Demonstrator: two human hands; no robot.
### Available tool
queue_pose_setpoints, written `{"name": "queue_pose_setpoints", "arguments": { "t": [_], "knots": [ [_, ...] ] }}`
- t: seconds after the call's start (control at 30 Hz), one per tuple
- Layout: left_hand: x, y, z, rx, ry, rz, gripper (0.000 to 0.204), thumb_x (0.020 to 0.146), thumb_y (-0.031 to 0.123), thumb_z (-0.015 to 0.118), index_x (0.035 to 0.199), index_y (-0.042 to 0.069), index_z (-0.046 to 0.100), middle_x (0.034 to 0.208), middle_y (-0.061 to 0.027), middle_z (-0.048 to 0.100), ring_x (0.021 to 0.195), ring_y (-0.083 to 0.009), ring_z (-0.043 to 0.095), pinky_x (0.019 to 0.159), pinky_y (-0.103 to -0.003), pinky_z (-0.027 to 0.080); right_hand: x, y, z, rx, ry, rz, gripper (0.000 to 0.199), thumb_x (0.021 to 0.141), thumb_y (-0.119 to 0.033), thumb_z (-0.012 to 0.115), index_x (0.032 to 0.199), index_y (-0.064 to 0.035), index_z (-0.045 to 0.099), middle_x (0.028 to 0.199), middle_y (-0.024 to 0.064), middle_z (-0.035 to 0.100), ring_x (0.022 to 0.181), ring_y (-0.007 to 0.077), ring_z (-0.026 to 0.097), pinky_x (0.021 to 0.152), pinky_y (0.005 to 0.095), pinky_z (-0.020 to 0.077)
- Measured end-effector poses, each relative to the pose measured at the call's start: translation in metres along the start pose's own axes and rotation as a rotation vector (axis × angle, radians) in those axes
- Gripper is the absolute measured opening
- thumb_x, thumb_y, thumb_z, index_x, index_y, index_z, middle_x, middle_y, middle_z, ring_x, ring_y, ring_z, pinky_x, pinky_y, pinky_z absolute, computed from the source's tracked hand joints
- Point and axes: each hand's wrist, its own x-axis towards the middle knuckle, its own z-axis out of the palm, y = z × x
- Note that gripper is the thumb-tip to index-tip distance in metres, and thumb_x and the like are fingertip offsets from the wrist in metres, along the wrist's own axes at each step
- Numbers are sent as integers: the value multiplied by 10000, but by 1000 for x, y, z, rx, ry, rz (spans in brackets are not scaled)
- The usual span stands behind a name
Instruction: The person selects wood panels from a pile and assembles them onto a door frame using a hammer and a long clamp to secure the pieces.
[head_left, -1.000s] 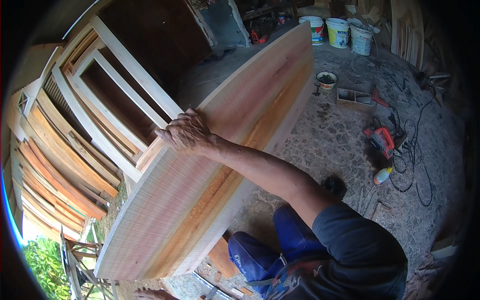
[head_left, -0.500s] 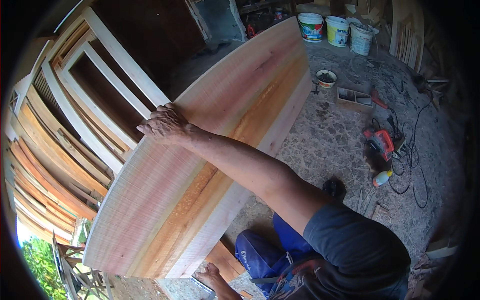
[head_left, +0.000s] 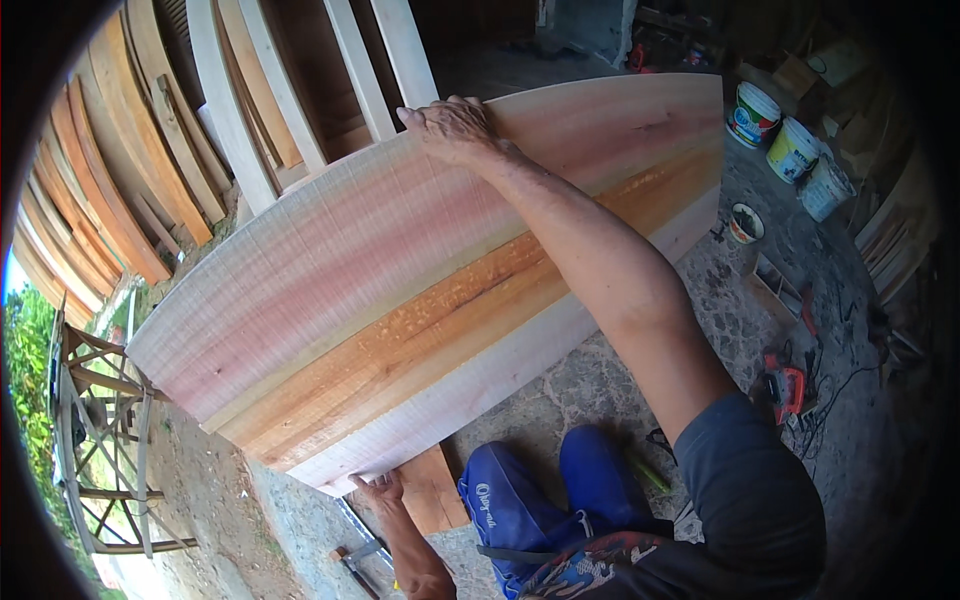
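A broad wooden panel (head_left: 390,325), striped pinkish, orange and pale, stands tilted on its long edge in front of me. My right hand (head_left: 450,128) is hooked over its upper edge, fingers bent around the rim. Low down, my left hand (head_left: 380,489) grips the bottom edge near the left corner, and part of its fingers is hidden. Beneath that edge lies a brown board (head_left: 432,490). A metal square (head_left: 362,528) and a hammer-like tool with a wooden part (head_left: 350,565) rest on the floor beside my left forearm.
White door or window frames (head_left: 285,90) and upright planks (head_left: 140,130) lean behind the panel. To the right are buckets (head_left: 752,115), a bowl (head_left: 745,224), a divided wooden box (head_left: 778,285) and a red corded power tool (head_left: 785,388). A wooden trestle (head_left: 110,430) stands at left.
The panel has swung to a flatter slant in view, its left end higher and its right end lower. Both hands stay on it, and the view has turned leftward.
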Motion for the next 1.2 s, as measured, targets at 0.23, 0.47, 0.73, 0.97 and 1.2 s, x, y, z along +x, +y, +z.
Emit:
{"name": "queue_pose_setpoints", "arguments": {
  "t": [0.23,0.47,0.73,0.97,1.2],
  "knots": [
    [-6,-12,-34,76,-13,-34,1057,731,768,671,1481,96,347,1519,-115,369,1378,-291,414,1099,-433,400,28,6,35,-171,-177,-55,466,972,-309,331,967,-64,728,996,134,733,978,339,664,895,530,386],
    [-35,-18,-46,163,51,109,835,912,649,546,1479,65,359,1531,-179,357,1380,-353,396,1047,-472,451,42,-14,87,-78,-288,32,634,1027,-439,205,1187,-37,669,1221,205,651,1167,368,574,1026,514,325],
    [-110,-78,66,1634,294,1100,907,959,549,482,1543,-49,132,1607,-281,112,1507,-401,80,1193,-574,50,69,7,144,-194,-378,106,680,1022,-493,166,1302,-50,599,1340,201,584,1279,388,502,1099,512,307],
    [-50,-93,74,1578,229,1241,800,1003,496,304,1543,-59,101,1614,-283,65,1502,-443,13,1199,-546,-16,96,5,222,-174,-481,143,705,1013,-539,192,1341,-44,573,1407,216,529,1350,380,447,1120,538,283],
    [-46,-96,84,1693,259,1138,764,993,443,312,1510,-104,182,1588,-322,125,1495,-456,62,1194,-557,-14,108,27,313,-207,-483,152,680,993,-463,215,1247,20,621,1320,266,573,1289,404,502,1108,507,329]
  ]
}}
